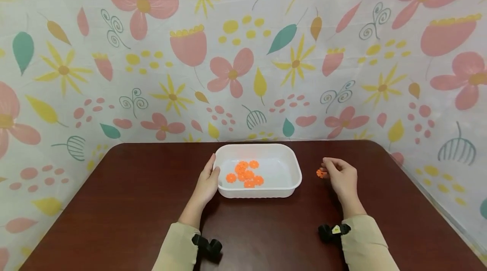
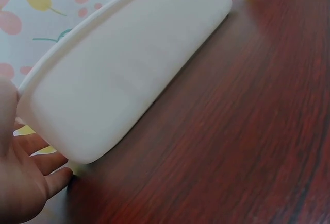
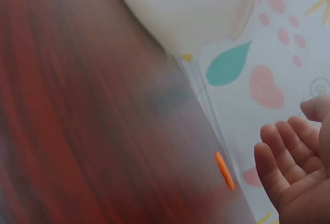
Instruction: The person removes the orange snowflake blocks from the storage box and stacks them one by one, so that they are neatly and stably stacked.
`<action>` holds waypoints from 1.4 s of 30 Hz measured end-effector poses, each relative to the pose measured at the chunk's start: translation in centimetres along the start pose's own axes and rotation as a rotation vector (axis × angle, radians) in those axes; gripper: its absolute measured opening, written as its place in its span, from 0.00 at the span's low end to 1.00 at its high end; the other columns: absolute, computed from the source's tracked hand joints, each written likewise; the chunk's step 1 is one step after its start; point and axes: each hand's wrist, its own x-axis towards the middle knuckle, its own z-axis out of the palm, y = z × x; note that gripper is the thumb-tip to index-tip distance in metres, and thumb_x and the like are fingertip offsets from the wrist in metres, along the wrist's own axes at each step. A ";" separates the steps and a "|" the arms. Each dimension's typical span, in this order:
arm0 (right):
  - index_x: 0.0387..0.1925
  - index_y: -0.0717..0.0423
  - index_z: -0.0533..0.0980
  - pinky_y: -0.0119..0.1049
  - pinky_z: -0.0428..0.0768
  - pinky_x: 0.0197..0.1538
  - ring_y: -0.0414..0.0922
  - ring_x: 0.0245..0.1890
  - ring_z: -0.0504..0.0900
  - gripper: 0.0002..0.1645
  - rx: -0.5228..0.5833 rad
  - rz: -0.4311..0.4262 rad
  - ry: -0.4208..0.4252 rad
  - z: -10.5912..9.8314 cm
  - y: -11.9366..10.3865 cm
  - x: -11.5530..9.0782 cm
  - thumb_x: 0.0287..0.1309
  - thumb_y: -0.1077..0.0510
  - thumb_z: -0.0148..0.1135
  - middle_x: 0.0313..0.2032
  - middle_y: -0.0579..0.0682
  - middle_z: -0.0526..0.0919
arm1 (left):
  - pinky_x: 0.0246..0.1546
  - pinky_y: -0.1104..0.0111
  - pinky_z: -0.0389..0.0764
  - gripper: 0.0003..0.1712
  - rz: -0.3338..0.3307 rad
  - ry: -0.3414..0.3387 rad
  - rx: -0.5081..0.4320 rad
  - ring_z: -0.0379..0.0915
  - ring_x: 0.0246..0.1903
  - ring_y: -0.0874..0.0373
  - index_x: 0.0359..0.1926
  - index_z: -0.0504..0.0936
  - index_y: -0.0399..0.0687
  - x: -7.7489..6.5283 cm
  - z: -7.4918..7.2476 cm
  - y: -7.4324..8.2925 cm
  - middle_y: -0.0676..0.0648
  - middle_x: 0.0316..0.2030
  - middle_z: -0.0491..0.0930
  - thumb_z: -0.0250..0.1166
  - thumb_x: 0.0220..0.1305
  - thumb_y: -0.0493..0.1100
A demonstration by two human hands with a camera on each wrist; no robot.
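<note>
Left hand (image 1: pixel 206 180): clamped on the near end wall of the white tray (image 1: pixel 279 173) — thumb at the rim, fingers against the outside.
Right hand (image 1: pixel 342 174): holds nothing; fingers loosely bent, thumb apart from them in the right wrist view.
Hand spacing: well apart, one on each side of the white tray.
White tray: between the hands, touching the left hand and clear of the right; upright on the table (image 1: pixel 262 233).
Orange pieces (image 1: pixel 249 174): inside the white tray, flower-shaped, gathered toward the left-hand end; some overlap.
Loose orange piece (image 1: pixel 321 173): outside the white tray, just beside the right-hand fingertips on the side facing the left hand; seen edge-on in the right wrist view — not touching the fingers there.
Wrist units: a black device (image 1: pixel 207 246) at the left wrist, a second black device (image 1: pixel 333 233) at the right wrist, each on the inner side of its arm.
Sleeves (image 1: pixel 176 245): beige, one behind each hand.
Backdrop (image 1: pixel 243 106): white with printed flowers and leaves, beyond both hands and the table edge.
</note>
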 end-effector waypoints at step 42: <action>0.52 0.66 0.75 0.38 0.83 0.41 0.36 0.36 0.84 0.28 0.000 -0.126 -0.371 5.1 -7.2 0.4 0.61 0.47 0.60 0.47 0.66 0.81 | 0.70 0.52 0.49 0.31 0.036 -0.028 0.040 0.43 0.72 0.49 0.74 0.48 0.50 0.0 -0.3 0.1 0.47 0.74 0.49 0.43 0.74 0.46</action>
